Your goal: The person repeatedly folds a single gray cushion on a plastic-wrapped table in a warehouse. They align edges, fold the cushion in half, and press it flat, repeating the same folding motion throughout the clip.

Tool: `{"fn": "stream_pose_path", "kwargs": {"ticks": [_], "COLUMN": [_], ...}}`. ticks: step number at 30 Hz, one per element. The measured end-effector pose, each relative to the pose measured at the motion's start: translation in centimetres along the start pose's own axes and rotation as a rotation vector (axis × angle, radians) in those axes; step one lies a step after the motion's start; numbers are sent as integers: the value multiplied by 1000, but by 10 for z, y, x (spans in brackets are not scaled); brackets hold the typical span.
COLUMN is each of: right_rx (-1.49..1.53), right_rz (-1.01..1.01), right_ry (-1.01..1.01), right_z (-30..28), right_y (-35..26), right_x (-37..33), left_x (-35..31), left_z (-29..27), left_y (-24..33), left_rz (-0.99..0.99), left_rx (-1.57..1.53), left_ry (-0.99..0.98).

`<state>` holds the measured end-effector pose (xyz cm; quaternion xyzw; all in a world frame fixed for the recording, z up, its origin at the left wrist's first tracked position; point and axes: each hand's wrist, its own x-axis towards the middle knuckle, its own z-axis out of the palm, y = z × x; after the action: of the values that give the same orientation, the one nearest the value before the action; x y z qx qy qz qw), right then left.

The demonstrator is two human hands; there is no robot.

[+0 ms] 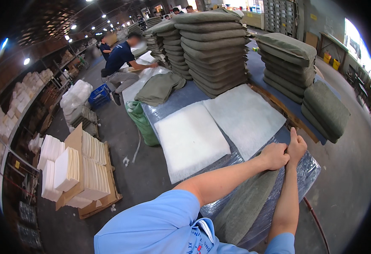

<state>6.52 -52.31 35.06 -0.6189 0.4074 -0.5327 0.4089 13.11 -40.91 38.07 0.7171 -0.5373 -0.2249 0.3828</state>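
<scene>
A grey-green fabric cover (246, 207) hangs lengthwise between my forearms, over the near end of the plastic-wrapped table. At its far end my left hand (274, 155) is closed on the fabric. Right beside it my right hand (296, 147) is also closed on the cover's end, thumb pointing up. Whatever lies inside the cover is hidden. Just beyond my hands a thin white padding sheet (249, 118) lies flat on the table. To its left is a thicker white padding sheet (191, 142), their edges meeting.
Tall stacks of grey-green cushions (215, 51) stand at the table's far side, with another cushion stack (288, 63) at right. A loose grey-green cloth (160, 88) lies far left. White foam blocks (94, 173) sit on a pallet at left. A co-worker (124, 59) bends over the table's far end.
</scene>
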Motion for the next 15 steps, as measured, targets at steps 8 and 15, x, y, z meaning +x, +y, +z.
{"fn": "stream_pose_path", "kwargs": {"ticks": [8, 15], "right_rx": [-261, -91], "right_rz": [-240, -60], "right_ry": [-137, -315], "right_z": [30, 49], "right_y": [9, 3], "right_x": [15, 1], "left_x": [-6, -13], "left_z": [-6, -45], "left_y": [-12, -50], "left_rz": [-29, -114], "left_rx": [51, -408], "left_ry": [122, -160]}}
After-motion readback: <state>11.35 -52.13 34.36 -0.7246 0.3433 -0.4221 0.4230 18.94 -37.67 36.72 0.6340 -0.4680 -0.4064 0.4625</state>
